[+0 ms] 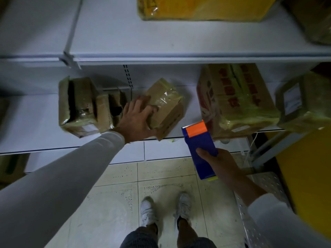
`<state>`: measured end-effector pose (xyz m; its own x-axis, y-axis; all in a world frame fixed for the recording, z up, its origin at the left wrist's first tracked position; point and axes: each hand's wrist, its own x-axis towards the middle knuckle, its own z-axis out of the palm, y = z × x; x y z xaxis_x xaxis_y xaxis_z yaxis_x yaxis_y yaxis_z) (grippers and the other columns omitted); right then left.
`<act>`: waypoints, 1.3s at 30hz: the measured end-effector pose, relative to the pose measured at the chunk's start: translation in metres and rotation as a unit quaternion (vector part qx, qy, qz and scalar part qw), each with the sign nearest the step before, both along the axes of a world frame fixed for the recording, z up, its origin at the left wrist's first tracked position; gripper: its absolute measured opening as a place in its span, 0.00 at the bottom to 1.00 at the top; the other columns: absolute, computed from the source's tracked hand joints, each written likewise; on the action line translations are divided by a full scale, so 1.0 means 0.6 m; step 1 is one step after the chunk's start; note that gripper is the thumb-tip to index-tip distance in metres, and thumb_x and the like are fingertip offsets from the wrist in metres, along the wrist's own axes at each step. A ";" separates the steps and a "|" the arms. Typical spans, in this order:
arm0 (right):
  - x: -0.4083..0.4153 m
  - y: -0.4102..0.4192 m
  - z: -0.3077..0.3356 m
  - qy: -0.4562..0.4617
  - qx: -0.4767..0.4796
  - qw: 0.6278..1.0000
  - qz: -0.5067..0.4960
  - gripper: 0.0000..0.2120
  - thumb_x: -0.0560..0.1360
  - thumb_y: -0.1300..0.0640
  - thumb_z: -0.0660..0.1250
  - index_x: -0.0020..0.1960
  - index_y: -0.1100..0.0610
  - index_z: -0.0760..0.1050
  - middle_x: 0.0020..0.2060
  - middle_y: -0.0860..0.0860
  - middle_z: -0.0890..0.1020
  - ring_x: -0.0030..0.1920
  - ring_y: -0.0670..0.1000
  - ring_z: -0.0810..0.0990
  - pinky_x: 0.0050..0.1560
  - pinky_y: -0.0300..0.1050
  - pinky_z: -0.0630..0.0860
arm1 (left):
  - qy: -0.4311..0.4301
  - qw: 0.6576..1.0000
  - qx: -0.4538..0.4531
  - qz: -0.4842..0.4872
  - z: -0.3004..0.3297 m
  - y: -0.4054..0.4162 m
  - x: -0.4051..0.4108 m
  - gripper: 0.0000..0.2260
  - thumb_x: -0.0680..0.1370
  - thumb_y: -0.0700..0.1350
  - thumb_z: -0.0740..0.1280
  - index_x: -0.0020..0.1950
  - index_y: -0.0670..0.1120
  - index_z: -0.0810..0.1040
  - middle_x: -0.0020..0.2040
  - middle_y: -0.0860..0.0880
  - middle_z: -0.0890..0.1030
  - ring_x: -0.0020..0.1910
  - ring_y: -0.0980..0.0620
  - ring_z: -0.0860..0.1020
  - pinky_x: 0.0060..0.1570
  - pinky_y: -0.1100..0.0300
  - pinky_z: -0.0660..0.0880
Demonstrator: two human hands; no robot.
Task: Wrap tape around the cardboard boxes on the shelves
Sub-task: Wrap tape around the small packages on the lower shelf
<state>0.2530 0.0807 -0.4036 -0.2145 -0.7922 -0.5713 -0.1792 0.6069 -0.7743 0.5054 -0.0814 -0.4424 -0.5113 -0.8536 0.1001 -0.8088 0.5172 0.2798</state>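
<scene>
A small cardboard box [166, 108], partly covered in clear tape, sits tilted at the front edge of the white lower shelf [35, 129]. My left hand [136, 119] lies on the box's left side, fingers spread over its top and thumb near its front corner. My right hand [215, 161] grips a blue tape dispenser [200, 145] with an orange top and serrated blade, held in front of the shelf just right of the box, not touching it.
Two small taped boxes [80, 104] stand left of my left hand. A large printed carton [236, 101] and another taped box [304, 102] fill the shelf's right. A yellow parcel [202, 8] lies on the upper shelf. Tiled floor and my shoes are below.
</scene>
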 end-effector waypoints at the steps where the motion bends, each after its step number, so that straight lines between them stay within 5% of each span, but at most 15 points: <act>1: 0.007 0.001 0.001 -0.001 0.000 1.000 0.000 0.11 0.74 0.49 0.70 0.43 0.58 0.79 0.38 0.54 0.84 0.36 0.52 0.83 0.34 0.39 0.76 | -0.004 0.999 0.022 0.023 0.004 -0.005 -0.009 0.34 0.61 0.75 0.63 0.59 0.56 0.67 0.72 0.44 0.62 0.72 0.38 0.57 0.68 0.34 0.58; 5: 0.028 0.004 0.005 -0.006 -0.008 1.000 -0.006 0.10 0.75 0.50 0.70 0.42 0.57 0.79 0.36 0.53 0.84 0.33 0.48 0.83 0.31 0.36 0.75 | -0.047 0.994 0.076 0.067 0.016 -0.020 -0.058 0.32 0.62 0.72 0.66 0.58 0.54 0.67 0.70 0.45 0.62 0.70 0.40 0.60 0.67 0.37 0.59; 16: 0.055 -0.005 0.010 0.004 -0.033 0.999 0.001 0.09 0.75 0.51 0.70 0.42 0.56 0.78 0.36 0.52 0.83 0.35 0.48 0.81 0.29 0.31 0.74 | -0.139 0.988 0.056 -0.039 0.042 -0.023 0.056 0.26 0.61 0.63 0.73 0.51 0.54 0.66 0.70 0.46 0.61 0.65 0.39 0.62 0.61 0.39 0.64; 23: 0.090 -0.008 0.001 -0.009 -0.036 0.999 0.027 0.14 0.75 0.50 0.70 0.47 0.62 0.79 0.41 0.60 0.85 0.40 0.56 0.83 0.38 0.43 0.75 | -0.180 0.980 0.051 -0.066 0.044 -0.035 0.135 0.29 0.64 0.65 0.72 0.57 0.52 0.69 0.72 0.46 0.59 0.68 0.39 0.60 0.64 0.37 0.63; 27: 0.088 -0.007 0.002 -0.005 -0.045 0.998 0.035 0.16 0.75 0.50 0.70 0.49 0.65 0.80 0.42 0.62 0.84 0.42 0.61 0.83 0.39 0.45 0.74 | -0.157 0.980 0.067 -0.102 0.045 -0.037 0.133 0.24 0.64 0.64 0.72 0.51 0.54 0.68 0.73 0.48 0.57 0.70 0.41 0.57 0.67 0.37 0.60; 33: 0.052 0.002 0.022 0.005 -0.049 0.998 0.043 0.08 0.75 0.51 0.69 0.46 0.57 0.80 0.37 0.50 0.85 0.36 0.46 0.83 0.35 0.37 0.76 | -0.125 0.977 0.069 -0.160 0.050 -0.040 0.066 0.20 0.67 0.59 0.72 0.47 0.54 0.63 0.73 0.47 0.60 0.72 0.44 0.58 0.71 0.41 0.54; 39: 0.016 -0.002 0.031 -0.013 -0.053 0.996 0.077 0.11 0.71 0.48 0.72 0.47 0.54 0.81 0.37 0.48 0.86 0.39 0.48 0.85 0.44 0.47 0.78 | -0.101 0.978 0.061 -0.172 0.052 -0.033 0.037 0.16 0.70 0.54 0.70 0.51 0.53 0.66 0.76 0.48 0.60 0.76 0.48 0.54 0.74 0.44 0.45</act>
<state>0.2627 0.0798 -0.3850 -0.0732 -0.8710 -0.4858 -0.2432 0.4880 -0.8383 0.5276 -0.1013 -0.4112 -0.7698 -0.6262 -0.1237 -0.6371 0.7419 0.2091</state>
